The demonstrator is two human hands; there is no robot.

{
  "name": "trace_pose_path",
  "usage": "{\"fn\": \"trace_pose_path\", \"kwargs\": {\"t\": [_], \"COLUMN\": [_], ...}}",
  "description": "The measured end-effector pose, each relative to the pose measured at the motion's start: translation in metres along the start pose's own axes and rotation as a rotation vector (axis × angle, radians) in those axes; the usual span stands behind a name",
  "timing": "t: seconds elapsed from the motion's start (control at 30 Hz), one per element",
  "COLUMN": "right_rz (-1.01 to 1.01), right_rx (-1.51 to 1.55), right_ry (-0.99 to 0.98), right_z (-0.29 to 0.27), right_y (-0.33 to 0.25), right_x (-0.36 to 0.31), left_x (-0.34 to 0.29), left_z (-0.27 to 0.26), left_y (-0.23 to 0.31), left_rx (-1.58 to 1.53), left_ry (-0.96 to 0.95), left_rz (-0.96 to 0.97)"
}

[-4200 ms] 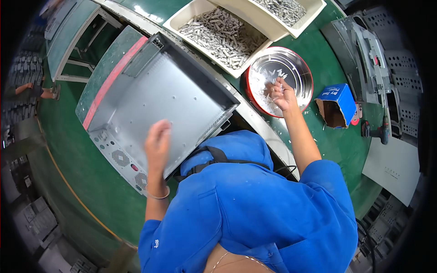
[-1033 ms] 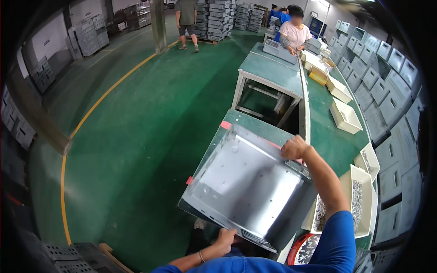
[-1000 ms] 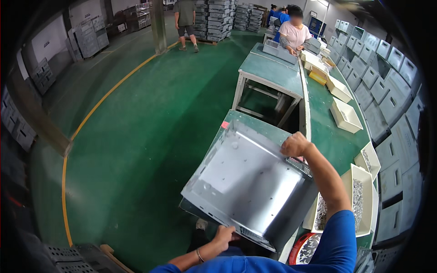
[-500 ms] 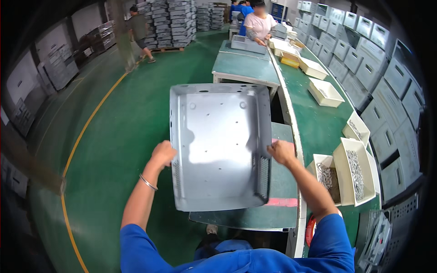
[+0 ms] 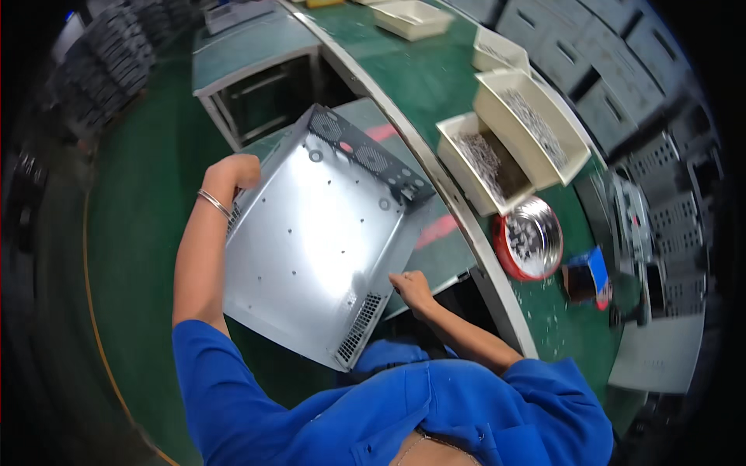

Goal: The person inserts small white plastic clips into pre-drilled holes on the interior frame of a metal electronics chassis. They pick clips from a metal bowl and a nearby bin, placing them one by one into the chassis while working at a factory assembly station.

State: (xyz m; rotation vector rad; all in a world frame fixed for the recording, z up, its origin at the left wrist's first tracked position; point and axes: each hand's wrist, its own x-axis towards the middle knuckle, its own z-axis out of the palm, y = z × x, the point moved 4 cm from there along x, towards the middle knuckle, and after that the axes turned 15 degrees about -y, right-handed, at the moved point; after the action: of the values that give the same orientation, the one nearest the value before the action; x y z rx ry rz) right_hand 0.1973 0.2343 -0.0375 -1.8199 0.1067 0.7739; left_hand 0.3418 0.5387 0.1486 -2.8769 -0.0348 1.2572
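Observation:
A large grey sheet-metal chassis (image 5: 303, 241), an open shallow box with small holes in its floor, tilts in front of me over a low green-topped table (image 5: 353, 115). Its far wall carries round perforated grilles, and a mesh vent shows on the near right wall. My left hand (image 5: 237, 172) is closed on the upper left side wall. On the right side wall, near the vent, my right hand (image 5: 412, 289) grips the edge with curled fingers. Whether the chassis touches the table is hidden beneath it.
Along the right runs a green workbench (image 5: 400, 78) with a pale raised edge. It bears cream bins (image 5: 532, 128) of small metal parts, a red round tin (image 5: 528, 237) and a small blue box (image 5: 587, 273). Grey metal cases (image 5: 544, 46) are stacked beyond; another table (image 5: 256, 50) stands ahead.
The chassis has turned clockwise and come nearer and lower, now showing its grilled wall. Both hands moved with it, still gripping its sides. My view has swung right and down.

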Motion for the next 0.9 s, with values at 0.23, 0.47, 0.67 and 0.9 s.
{"fn": "trace_pose_path", "kwargs": {"t": [0.23, 0.47, 0.67, 0.9], "right_rz": [0.078, 0.215, 0.265, 0.06], "right_rx": [0.228, 0.319, -0.041, 0.053], "right_ry": [0.089, -0.093, -0.64, -0.696], "right_z": [0.007, 0.0, -0.033, -0.061], "right_y": [0.022, 0.017, -0.022, -0.028], "right_x": [-0.039, -0.049, -0.06, -0.047], "left_x": [0.062, 0.138, 0.175, 0.188], "left_z": [-0.014, -0.019, -0.007, 0.003], "left_y": [0.07, 0.117, 0.137, 0.144], "left_rx": [0.217, 0.286, 0.37, 0.352], "left_ry": [-0.001, -0.039, -0.1, -0.029], "left_rz": [0.118, 0.162, 0.192, 0.2]}}
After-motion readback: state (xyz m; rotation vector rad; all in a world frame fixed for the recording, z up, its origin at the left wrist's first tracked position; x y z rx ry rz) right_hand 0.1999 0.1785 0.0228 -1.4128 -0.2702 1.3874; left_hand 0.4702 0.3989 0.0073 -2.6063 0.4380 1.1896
